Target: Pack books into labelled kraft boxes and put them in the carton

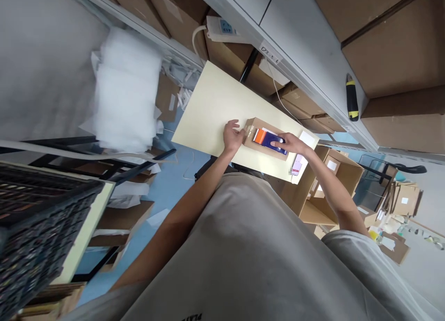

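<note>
A closed cardboard box (248,138) lies on the pale yellow table (208,105), with shiny clear tape at its left end. Above its top face is a blue and orange tape dispenser (266,138), its orange toothed edge facing left. My right hand (292,144) grips the dispenser's blue body at the right end. At the left end of the box is my left hand (232,136), fingers apart and slightly bent, its thumb side against or very near the box. I cannot tell if the dispenser presses on the box.
A purple and white packet (297,165) and a white label sheet (307,138) lie at the table's right end. A shelf edge (292,71) runs behind, bearing a yellow and black cutter (352,98). An open carton (313,200) stands right; white foam sheets (127,89) are left.
</note>
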Action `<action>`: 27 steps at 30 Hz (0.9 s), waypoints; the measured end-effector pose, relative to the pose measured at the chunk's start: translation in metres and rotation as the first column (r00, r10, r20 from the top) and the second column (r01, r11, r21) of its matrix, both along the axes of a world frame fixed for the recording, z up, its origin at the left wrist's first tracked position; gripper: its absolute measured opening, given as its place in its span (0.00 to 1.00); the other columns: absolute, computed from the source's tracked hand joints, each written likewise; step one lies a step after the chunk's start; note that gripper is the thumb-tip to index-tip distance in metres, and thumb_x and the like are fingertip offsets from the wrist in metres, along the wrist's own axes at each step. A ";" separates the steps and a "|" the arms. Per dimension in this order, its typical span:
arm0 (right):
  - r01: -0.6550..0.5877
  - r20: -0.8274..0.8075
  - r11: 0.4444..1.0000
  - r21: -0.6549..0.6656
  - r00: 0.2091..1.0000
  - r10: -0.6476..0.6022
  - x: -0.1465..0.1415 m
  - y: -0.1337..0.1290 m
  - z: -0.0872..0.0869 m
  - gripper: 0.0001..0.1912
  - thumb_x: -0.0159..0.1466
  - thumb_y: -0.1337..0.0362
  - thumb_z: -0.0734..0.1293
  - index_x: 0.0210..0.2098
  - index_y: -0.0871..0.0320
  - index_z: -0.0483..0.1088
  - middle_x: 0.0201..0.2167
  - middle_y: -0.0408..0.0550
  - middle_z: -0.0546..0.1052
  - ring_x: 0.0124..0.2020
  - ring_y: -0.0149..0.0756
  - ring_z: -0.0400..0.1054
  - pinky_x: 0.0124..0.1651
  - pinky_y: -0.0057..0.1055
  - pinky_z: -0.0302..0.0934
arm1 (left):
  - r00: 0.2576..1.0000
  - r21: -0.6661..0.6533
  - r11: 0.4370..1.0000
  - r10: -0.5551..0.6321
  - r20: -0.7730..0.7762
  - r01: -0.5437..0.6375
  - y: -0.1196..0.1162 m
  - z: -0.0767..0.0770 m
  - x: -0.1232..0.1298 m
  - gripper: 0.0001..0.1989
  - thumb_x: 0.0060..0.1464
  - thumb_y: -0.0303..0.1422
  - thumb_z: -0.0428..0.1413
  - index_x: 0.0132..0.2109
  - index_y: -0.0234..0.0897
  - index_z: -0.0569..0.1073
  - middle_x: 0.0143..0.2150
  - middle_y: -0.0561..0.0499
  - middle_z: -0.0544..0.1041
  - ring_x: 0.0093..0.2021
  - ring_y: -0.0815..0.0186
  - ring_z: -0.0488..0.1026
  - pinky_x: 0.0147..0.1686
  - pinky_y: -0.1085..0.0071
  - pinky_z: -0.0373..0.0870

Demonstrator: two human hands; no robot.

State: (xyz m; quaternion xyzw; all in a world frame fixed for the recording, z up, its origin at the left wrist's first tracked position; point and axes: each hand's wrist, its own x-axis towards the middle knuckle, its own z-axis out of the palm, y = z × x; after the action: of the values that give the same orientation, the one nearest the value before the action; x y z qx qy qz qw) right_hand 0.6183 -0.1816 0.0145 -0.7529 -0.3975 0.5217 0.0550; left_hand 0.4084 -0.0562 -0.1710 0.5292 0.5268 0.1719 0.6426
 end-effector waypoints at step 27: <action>0.033 -0.120 0.980 -0.194 0.991 -0.057 0.093 -0.170 0.064 0.42 0.53 0.19 0.74 0.29 0.56 0.80 0.32 0.53 0.86 0.33 0.46 0.77 0.38 0.38 0.67 | 0.987 0.161 0.982 -0.072 -0.146 0.095 -0.031 0.038 0.026 0.08 0.52 0.34 0.70 0.39 0.37 0.87 0.39 0.46 0.87 0.34 0.62 0.78 0.40 0.66 0.76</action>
State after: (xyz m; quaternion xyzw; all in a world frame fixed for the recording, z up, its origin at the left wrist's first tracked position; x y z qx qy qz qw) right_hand 0.7116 -0.3521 0.0783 -0.7294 -0.3240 0.6022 0.0189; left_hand 0.4344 -0.0876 -0.1329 0.6137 0.5315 0.1507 0.5640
